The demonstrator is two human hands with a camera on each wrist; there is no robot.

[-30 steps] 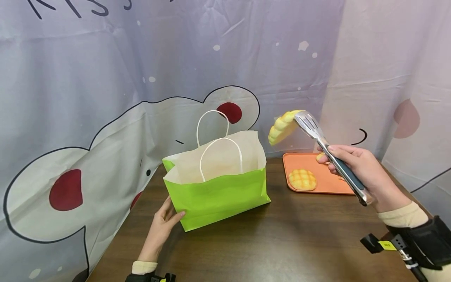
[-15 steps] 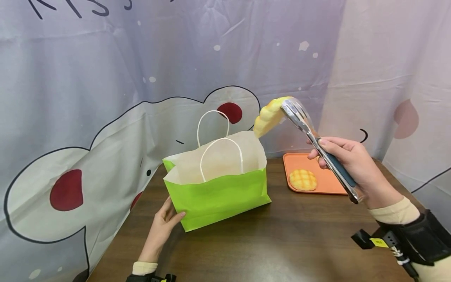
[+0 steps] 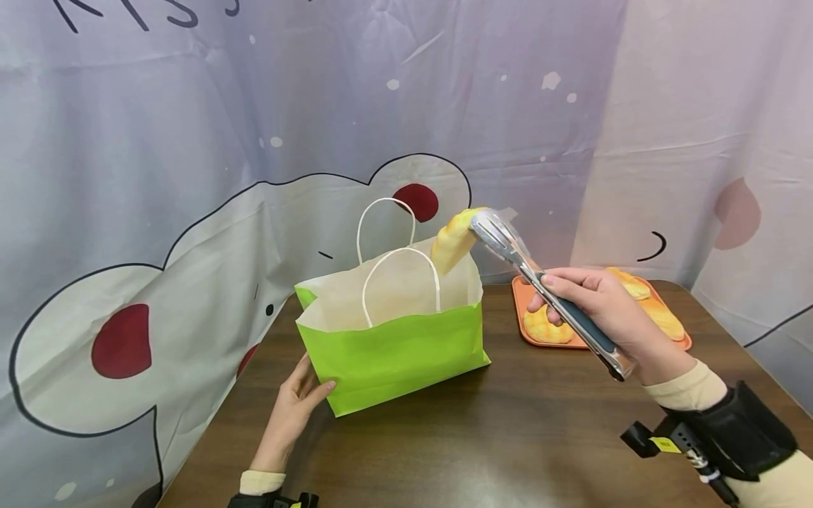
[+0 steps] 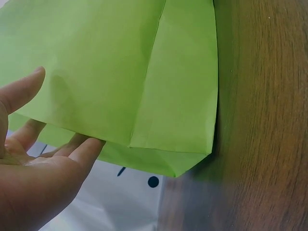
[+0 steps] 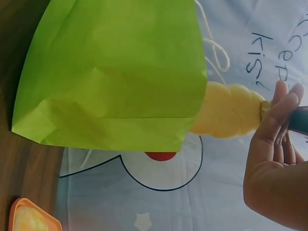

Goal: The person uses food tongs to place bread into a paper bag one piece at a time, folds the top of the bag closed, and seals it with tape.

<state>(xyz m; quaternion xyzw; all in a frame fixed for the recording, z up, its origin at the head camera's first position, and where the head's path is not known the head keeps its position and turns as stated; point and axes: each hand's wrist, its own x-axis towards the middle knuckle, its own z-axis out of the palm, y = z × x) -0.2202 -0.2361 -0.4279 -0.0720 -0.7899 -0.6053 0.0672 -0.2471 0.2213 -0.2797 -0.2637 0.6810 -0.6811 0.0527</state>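
Cartoon curtain (image 3: 317, 92) behind the green bag (image 3: 394, 360). My right hand (image 3: 621, 310) grips the tongs (image 3: 511, 247), pinching a bread (image 3: 454, 238) at the bag's mouth; left hand (image 3: 291, 402) rests straightish fingers against the bag's left side. From my end, I'd lower the bread clear of the handles (image 3: 406, 249).

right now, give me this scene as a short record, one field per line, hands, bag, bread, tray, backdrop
left hand: touching the side of the green bag
right hand: holding tongs
held bread: yellow, in the tongs, at the bag's open mouth
bag: standing on the wooden table
tray: orange, right of the bag, partly hidden by the right hand
other bread: on the tray
backdrop: printed cloth
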